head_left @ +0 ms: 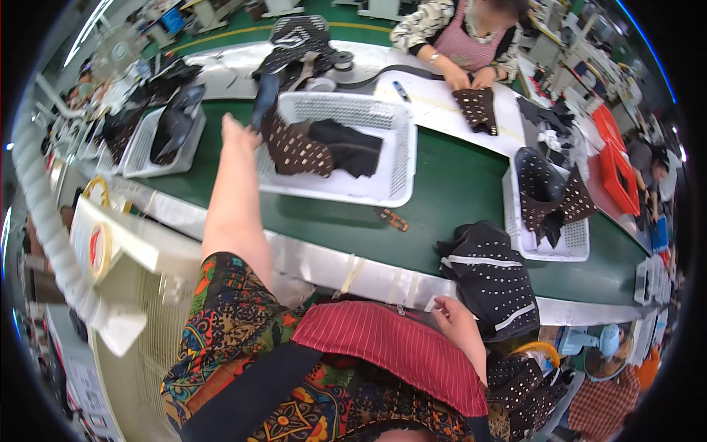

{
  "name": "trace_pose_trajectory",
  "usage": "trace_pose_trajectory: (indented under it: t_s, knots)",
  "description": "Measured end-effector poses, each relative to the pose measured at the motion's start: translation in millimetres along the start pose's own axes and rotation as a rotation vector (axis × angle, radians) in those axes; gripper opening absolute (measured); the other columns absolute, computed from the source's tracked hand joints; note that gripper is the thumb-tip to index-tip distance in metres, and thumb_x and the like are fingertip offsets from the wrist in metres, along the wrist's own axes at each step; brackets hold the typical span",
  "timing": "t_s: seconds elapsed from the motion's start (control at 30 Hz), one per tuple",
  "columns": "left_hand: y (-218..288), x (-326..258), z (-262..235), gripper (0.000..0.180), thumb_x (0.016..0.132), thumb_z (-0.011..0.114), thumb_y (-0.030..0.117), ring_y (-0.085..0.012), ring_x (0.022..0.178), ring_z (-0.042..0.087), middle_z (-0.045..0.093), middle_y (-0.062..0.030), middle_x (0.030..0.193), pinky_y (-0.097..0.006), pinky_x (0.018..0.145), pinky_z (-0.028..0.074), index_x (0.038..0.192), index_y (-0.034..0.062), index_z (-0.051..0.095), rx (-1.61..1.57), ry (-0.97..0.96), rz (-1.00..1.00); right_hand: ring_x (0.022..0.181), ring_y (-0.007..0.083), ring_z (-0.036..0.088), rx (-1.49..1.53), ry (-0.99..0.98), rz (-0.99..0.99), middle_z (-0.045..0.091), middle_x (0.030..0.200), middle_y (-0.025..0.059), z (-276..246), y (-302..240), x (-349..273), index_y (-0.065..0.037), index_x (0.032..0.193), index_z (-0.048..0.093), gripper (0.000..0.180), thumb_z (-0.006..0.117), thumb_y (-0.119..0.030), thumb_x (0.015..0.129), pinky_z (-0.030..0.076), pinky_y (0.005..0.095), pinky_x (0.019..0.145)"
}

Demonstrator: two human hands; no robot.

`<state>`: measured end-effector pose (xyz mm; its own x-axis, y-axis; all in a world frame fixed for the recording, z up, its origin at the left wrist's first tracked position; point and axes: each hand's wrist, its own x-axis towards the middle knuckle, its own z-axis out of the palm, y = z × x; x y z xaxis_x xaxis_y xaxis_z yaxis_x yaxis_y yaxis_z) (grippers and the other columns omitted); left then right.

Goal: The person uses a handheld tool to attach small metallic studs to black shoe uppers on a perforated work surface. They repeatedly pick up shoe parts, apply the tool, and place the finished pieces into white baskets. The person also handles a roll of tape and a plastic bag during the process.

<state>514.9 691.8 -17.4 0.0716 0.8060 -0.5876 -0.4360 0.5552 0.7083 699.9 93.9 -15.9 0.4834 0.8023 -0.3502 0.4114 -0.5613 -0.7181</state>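
My left hand is stretched out at the left side of a white plastic basket, fingers apart and holding nothing I can see. Beside it in the basket lies a brown shoe-upper-like piece with rows of small light holes, joined to a plain black part. A dark blue-grey flap stands up over the basket's left rim. Near my waist, my right hand has its fingers bent together at a small white piece. Next to that hand, a black dotted piece with pale strips hangs over the table's near edge.
The green conveyor belt carries more white baskets with dark pieces, left and right. An orange-brown small object lies on it. Across, a co-worker handles a perforated piece. A white hose curves at left.
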Motion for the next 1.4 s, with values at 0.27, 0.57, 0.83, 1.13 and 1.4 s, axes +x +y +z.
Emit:
trace_pose_trajectory:
  t_s: [0.27,0.57,0.83,1.13,1.4]
  knots:
    - [-58.5,-22.3,14.7,0.061,0.089,0.051,0.033,-0.0382,0.127,0.035,0.035,-0.0282,0.136,-0.043,0.105,0.029,0.131,-0.0091,0.035,0.848,0.547,1.065,0.088,0.0358,0.06,-0.042,0.023,0.103,0.062,0.095,0.0203,4.3,-3.6,2.0,0.001,0.106,0.058,0.03,0.057,-0.017,0.082,0.048,0.0404,0.078]
    - [-233.2,-162.3,104.8,0.061,0.076,0.068,0.037,-0.037,0.133,0.026,0.028,-0.02,0.144,-0.054,0.107,0.02,0.128,0.011,0.048,1.418,-0.957,1.235,0.086,0.0328,0.061,-0.32,0.035,-0.188,0.061,0.086,0.0156,23.5,-18.7,54.7,-0.002,0.094,0.057,0.022,0.057,-0.013,0.075,0.049,0.0424,0.074]
    - [-271.4,-157.2,96.6,0.032,0.073,0.053,0.009,-0.0407,0.133,0.025,0.027,-0.0149,0.146,-0.05,0.109,0.023,0.103,0.0063,0.063,1.706,-1.035,1.101,0.085,0.0328,0.061,-0.302,-0.015,0.022,0.061,0.087,0.0164,28.2,-5.4,31.8,-0.002,0.091,0.057,0.019,0.055,-0.016,0.078,0.049,0.0435,0.074]
    - [-228.1,-142.0,72.0,0.029,0.072,0.052,0.01,-0.0305,0.131,0.034,0.031,-0.0117,0.146,-0.052,0.106,0.026,0.098,0.0067,0.065,1.779,-0.882,1.138,0.084,0.0346,0.062,-0.235,0.018,0.054,0.062,0.088,0.0172,35.1,10.9,14.6,-0.003,0.091,0.059,0.019,0.052,-0.017,0.08,0.049,0.0449,0.074]
    - [-209.4,-147.6,55.8,0.033,0.074,0.055,0.01,-0.0292,0.131,0.034,0.028,-0.011,0.147,-0.055,0.106,0.023,0.107,0.0104,0.063,1.986,-0.615,1.159,0.084,0.0345,0.063,-0.177,0.056,0.022,0.063,0.088,0.0187,39.5,22.4,-2.5,-0.002,0.087,0.06,0.02,0.051,-0.018,0.08,0.05,0.0446,0.074]
